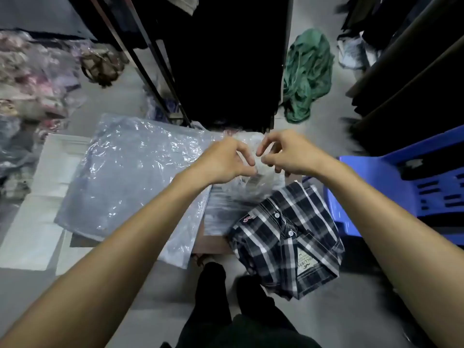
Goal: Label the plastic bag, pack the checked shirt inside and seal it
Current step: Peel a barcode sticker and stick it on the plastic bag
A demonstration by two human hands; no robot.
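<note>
My left hand point(223, 159) and right hand point(283, 154) meet fingertip to fingertip. Both pinch the plastic bag point(251, 189) just beyond the checked shirt point(288, 237).

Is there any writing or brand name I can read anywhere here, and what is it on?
"OLLIST": partial lettering on the neck label inside the collar of the checked shirt; the rest is cut off by the fabric.
"M": apparently a size letter on the same neck label.
Small red emblem on the shirt: a logo, no readable letters.
Small label pinched between both hands' fingers over the plastic bag: too blurred to read.
</note>
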